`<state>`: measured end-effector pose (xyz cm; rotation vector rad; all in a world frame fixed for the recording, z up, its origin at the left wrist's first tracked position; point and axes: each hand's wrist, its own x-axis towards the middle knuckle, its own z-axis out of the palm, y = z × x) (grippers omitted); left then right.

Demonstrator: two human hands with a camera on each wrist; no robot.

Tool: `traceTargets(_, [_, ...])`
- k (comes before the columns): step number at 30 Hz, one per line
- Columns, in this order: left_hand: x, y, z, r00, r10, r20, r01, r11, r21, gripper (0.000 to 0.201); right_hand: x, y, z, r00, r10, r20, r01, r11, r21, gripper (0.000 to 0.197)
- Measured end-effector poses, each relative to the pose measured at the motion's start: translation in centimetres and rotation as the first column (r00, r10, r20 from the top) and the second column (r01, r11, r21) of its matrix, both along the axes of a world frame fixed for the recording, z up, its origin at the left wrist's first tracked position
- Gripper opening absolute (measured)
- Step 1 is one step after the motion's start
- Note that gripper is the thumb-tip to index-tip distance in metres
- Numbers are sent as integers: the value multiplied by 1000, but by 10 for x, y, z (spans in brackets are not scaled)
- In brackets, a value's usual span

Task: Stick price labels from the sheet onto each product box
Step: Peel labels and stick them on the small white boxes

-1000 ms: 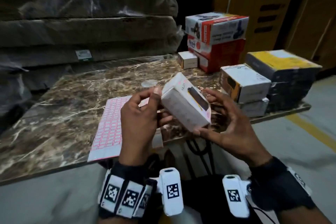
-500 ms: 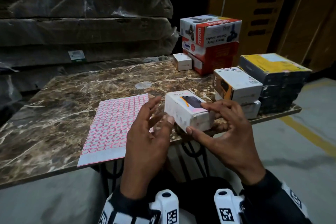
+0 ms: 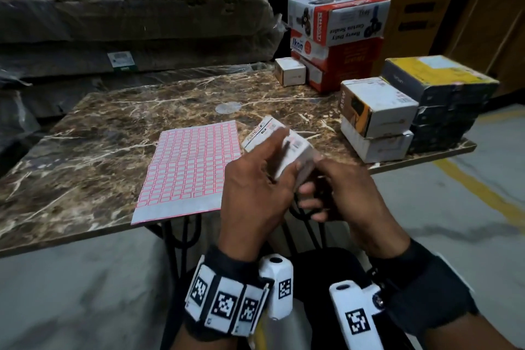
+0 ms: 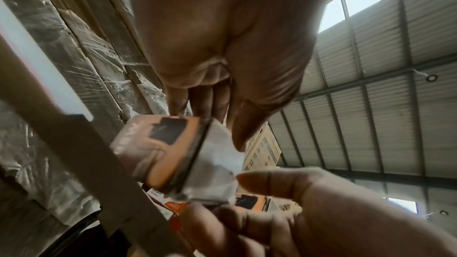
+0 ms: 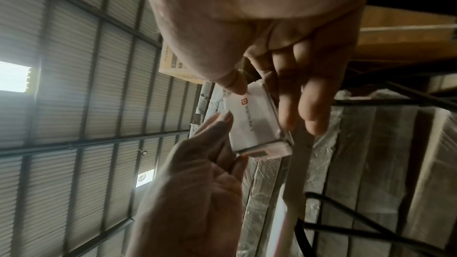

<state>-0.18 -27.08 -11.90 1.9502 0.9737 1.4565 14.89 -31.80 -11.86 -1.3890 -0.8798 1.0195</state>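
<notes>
While one label sheet (image 3: 189, 170) lies flat — left hand (image 3: 250, 193), right hand (image 3: 345, 196) both clamp one box (image 3: 279, 145).

dark fabric wristbands (image 3: 426, 287) circle both wrists. white plastic blocks printed with black square code markers (image 3: 224, 302) are strapped on, beside white camera housings (image 3: 279, 287), well behind the fingers.

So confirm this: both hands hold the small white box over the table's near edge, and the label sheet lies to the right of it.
Wrong side. The head view shows the label sheet lying to the left of the small white box. The left hand and right hand do hold it over the table's near edge.
</notes>
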Motion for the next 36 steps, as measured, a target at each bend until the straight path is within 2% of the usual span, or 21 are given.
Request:
traceTargets(1, [2,2,2,1000,0,-11,0,1000,-3,51,-1,0,-5,1000,17,7,-17,1000,-13,43])
traceTargets(3, [3,5,2,999,3,-43,-2,1000,10,49,-1,-1,-11,999,38,10,-38,999,-33,45])
traceTargets(6, [-1,5,-4,999,-25,-34,26,999,22,59,4,-5,-16,999,37,-21,-37,999,-37,35])
traceTargets(10, [-8,7,-17,992,-6,-123,19,994,108,67,9,-7,-20,999,35,-5,-35,999,-18,24])
traceTargets(16, [-14,9,-25,992,68,-102,-52,988,148,54,6,-9,-17,999,33,-17,-32,998,47,17])
traceTargets(19, [-9,3,-17,997,51,50,-52,998,23,52,2,-10,-15,999,17,-43,-11,990,143,17])
traceTargets(21, [-1,-6,-8,981,13,194,3,997,-82,54,1,-10,-14,999,-45,-11,46,966,256,19])
traceTargets(24, [11,-19,-8,911,-93,402,197,954,-226,82,7,-9,-12,974,-178,137,95,879,467,26])
traceTargets(26, [17,-26,-17,904,-145,401,260,933,-248,95,11,-8,-10,936,-244,254,60,822,566,25])
traceTargets(28, [18,-29,-24,906,-147,397,268,925,-270,95,14,-6,-11,888,-292,356,22,799,601,23])
traceTargets(32, [16,-33,-26,911,-76,405,223,917,-331,70,22,-5,-16,843,-324,430,-7,792,611,19])
traceTargets(34, [15,-38,-25,907,-72,414,238,899,-367,62,25,-7,-16,848,-324,419,-7,784,620,20])
traceTargets(36, [14,-42,-27,929,-81,362,232,888,-396,56,28,-6,-16,858,-306,413,-12,791,612,21])
